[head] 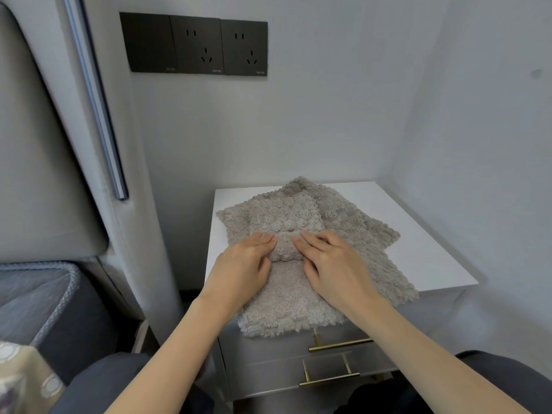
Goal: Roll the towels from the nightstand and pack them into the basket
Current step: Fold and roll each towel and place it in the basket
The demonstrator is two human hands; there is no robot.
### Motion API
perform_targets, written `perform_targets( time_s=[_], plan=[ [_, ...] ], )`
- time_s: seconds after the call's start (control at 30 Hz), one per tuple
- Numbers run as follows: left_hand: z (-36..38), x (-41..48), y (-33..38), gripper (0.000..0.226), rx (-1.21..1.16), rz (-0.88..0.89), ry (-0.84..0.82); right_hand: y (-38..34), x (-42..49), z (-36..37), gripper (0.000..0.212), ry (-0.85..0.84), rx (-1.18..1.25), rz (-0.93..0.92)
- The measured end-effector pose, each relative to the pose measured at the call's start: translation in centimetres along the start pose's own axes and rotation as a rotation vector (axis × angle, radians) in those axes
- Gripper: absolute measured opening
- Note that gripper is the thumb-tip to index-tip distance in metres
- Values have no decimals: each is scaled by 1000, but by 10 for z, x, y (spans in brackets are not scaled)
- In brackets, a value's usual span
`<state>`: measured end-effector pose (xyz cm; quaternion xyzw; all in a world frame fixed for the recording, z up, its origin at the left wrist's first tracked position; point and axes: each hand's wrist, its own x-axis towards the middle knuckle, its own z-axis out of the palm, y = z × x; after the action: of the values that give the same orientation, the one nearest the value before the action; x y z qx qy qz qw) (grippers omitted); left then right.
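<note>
Fluffy beige towels lie overlapped on the white nightstand top. The upper towel has a short rolled part across its middle. My left hand and my right hand lie on either end of that roll, fingers fairly straight and pressing on it. A near flap of the towel hangs over the nightstand's front edge. A second towel spreads out underneath to the right. No basket is in view.
The nightstand has grey drawers with brass handles. A padded headboard and a bed edge are at the left. Black wall sockets sit above. Walls close in behind and to the right.
</note>
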<state>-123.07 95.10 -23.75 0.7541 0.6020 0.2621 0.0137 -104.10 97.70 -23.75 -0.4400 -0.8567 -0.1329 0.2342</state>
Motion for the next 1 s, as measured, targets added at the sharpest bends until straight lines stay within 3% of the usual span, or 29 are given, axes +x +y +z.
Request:
perform_targets(
  time_s=[0.43, 0.67, 0.87, 1.0],
  plan=[
    [-11, -7, -13, 52, 24, -50, -41, 24, -4, -5, 49, -182, -4, 97],
    [-12, -3, -15, 44, -135, -52, 27, 26, -2, -4, 40, -129, 230, 203],
    [-12, 10, -17, 34, -415, -194, -11, 33, 10, 0, 27, -49, 521, 324],
    [-11, 22, -20, 11, -413, -260, -33, 37, 23, 7, 22, -61, 628, 399]
  ],
)
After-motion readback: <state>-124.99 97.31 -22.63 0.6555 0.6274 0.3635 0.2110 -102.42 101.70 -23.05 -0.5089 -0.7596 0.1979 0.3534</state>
